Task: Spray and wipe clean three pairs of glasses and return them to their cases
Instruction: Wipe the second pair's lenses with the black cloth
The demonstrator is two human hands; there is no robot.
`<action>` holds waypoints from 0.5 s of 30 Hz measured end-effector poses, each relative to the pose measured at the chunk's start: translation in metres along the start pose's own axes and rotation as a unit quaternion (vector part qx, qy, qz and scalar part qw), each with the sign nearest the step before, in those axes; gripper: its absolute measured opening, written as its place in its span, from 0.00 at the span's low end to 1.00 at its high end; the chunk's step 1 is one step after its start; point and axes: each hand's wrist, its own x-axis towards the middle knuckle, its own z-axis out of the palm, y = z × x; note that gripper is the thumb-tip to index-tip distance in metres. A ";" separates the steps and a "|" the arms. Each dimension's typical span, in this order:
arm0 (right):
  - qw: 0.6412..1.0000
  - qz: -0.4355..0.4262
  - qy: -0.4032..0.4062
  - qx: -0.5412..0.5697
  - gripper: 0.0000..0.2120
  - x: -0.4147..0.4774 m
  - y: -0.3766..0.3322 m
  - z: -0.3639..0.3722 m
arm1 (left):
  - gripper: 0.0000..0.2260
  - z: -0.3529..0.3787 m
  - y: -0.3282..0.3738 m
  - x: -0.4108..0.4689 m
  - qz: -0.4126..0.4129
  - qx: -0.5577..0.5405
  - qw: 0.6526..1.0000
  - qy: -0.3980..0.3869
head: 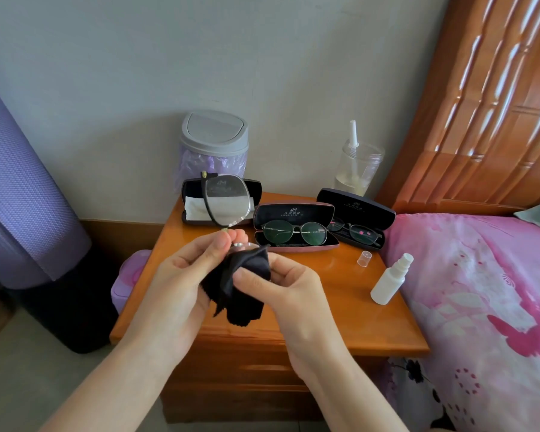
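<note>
My left hand (184, 275) holds a pair of glasses (225, 202) upright by the bridge, one lens up above the fingers. The lower lens is wrapped in a black cloth (240, 285) that my right hand (281, 285) pinches around it. Behind stands an open black case (190, 210) holding a white cloth. A maroon case (295, 227) in the middle holds dark-framed glasses (295, 232). To its right, another black case (356, 213) holds glasses (354, 230) too. A white spray bottle (388, 280) lies near the table's right edge, its clear cap (364, 258) beside it.
All this rests on a wooden bedside table (325, 307). A small grey-lidded bin (214, 148) and a clear jar (359, 168) with a nozzle stand at the back by the wall. A bed with a pink cover (480, 291) adjoins on the right; a purple roll (22, 198) stands at the left.
</note>
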 end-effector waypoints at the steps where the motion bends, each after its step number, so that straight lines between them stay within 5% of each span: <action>1: 1.000 -0.001 -0.004 -0.018 0.10 -0.001 0.000 -0.001 | 0.10 -0.001 0.001 0.001 0.003 0.003 1.000 0.001; 6: 0.997 -0.008 -0.016 -0.070 0.07 -0.005 0.001 -0.010 | 0.10 -0.006 0.000 0.005 0.002 0.017 1.000 0.001; 15: 0.999 -0.017 0.027 0.009 0.04 0.000 -0.003 -0.002 | 0.11 0.002 -0.008 -0.001 -0.005 0.044 0.999 -0.017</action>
